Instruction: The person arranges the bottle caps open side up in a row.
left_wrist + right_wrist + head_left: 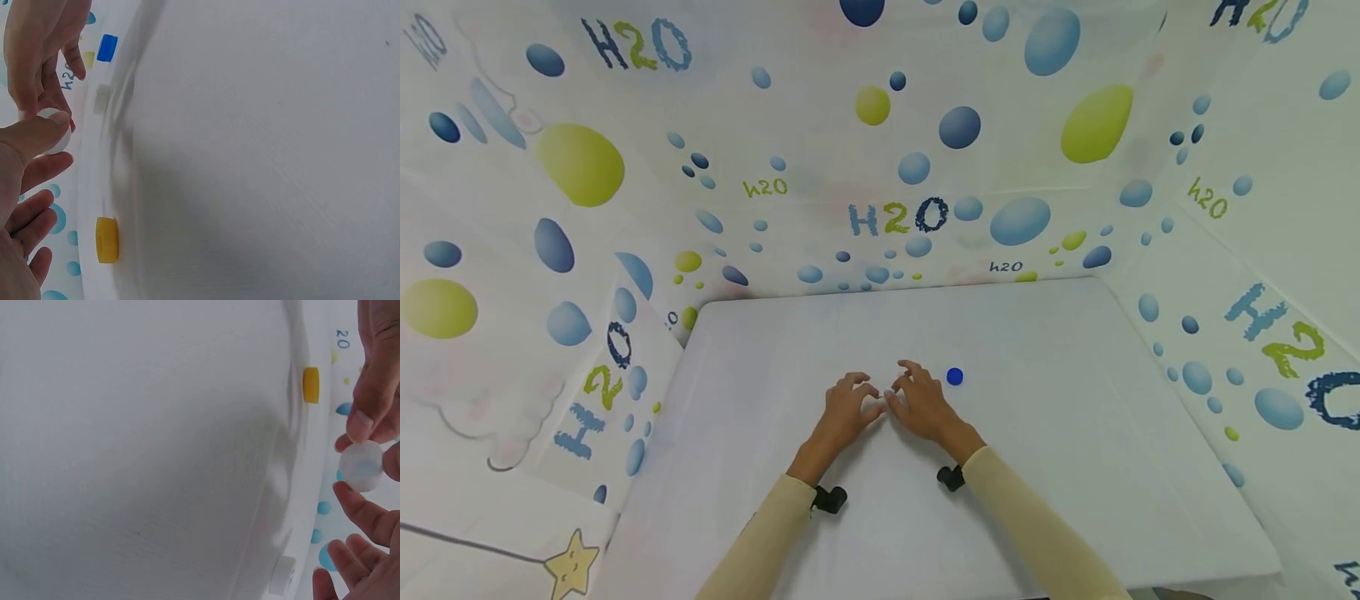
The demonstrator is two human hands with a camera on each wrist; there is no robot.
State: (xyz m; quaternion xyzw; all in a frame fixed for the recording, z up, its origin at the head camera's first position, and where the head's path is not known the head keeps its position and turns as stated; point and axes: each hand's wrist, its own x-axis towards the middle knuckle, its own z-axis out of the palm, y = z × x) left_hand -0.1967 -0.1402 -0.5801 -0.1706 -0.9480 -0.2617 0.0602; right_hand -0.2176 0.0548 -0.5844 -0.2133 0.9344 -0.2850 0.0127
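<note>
Between both hands is a small round white cap (361, 465), slightly see-through, held up off the table. My left hand (847, 408) has its thumb on the cap, its index finger just below it in the left wrist view. My right hand (922, 404) grips the cap's edge between thumb and index finger, as the right wrist view shows. The remaining fingers of both hands are loosely bent. A blue cap (954, 377) lies to the right of my right hand. In the left wrist view a yellow cap (107, 240) and another white cap (101, 99) stand beyond the hands.
A white-covered table (760, 333) spreads under the hands. Around its back and sides hang white sheets (820, 150) printed with blue and green drops and lettering. Dark wrist cameras (830, 500) hang below the cuffs.
</note>
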